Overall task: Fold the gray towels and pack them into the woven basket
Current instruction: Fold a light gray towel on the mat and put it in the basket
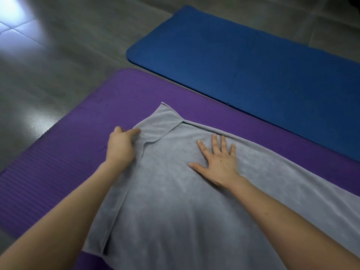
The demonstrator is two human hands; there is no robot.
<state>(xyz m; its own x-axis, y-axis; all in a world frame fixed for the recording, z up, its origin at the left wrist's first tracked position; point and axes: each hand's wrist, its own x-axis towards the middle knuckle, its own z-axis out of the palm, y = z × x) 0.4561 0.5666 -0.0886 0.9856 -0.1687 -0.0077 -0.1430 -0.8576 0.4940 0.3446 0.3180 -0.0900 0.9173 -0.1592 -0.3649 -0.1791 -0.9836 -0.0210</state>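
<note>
The left hand [120, 146] pinches the far left edge of a gray towel [175, 201], its thumb and fingers curled around a turned-over fold of the cloth near the towel's far corner. The right hand [218, 161] lies flat on the towel, palm down, with its fingers spread and straight, pressing the cloth just right of that fold. Both forearms reach in from the near edge of the view, the left one crossing the towel's left border. The towel is spread out on a purple exercise mat [78, 152], running from the bottom of the view toward the right edge; its left side shows a doubled layer with a hemmed edge, and its far corner is folded back on itself into a pointed flap. Beyond the purple mat, just beside its far edge, lies a blue exercise mat [243, 61]. Both mats rest on a gray tiled floor [58, 55] that carries a bright glare at upper left.
</note>
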